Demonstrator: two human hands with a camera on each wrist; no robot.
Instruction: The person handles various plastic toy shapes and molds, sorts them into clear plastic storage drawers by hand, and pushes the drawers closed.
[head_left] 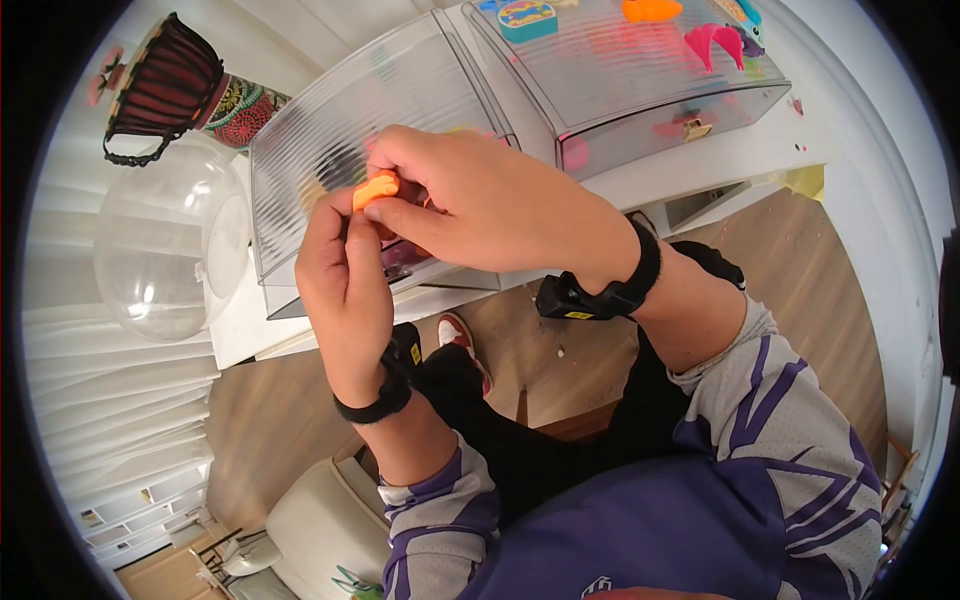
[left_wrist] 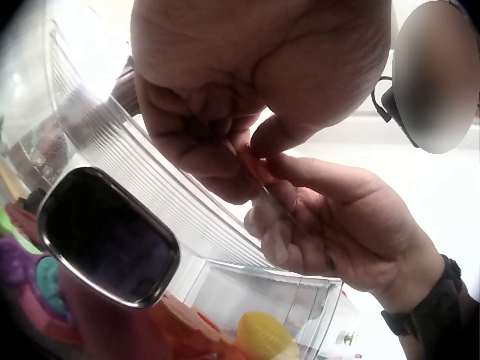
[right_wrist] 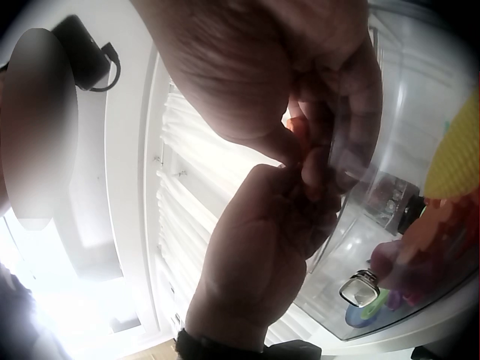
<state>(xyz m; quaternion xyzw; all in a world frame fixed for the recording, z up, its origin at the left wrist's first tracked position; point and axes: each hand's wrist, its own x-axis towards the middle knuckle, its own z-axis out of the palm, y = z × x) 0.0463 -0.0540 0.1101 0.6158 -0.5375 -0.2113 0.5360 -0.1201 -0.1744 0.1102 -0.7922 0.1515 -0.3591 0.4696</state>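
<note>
Both hands meet over a clear ribbed-lid plastic box [head_left: 300, 150]. A small, smooth orange piece [head_left: 377, 190] with a rounded end sits between them. My left hand [head_left: 345, 280] pinches it from below with thumb and fingers. My right hand [head_left: 500, 195] pinches it from above and the right, thumb and forefinger at its end. In the left wrist view the orange piece [left_wrist: 259, 166] is mostly covered by fingers. Only a sliver of the orange piece [right_wrist: 298, 129] shows in the right wrist view. Its kind I cannot tell.
Another clear box [head_left: 650, 120] stands to the right, with a teal container [head_left: 527, 20], an orange toy [head_left: 650, 10] and a pink toy [head_left: 713, 42] on its lid. A drum [head_left: 165, 80] and a clear dome [head_left: 150, 255] are at the left. Colourful pieces, one yellow [left_wrist: 264, 336], lie inside the box.
</note>
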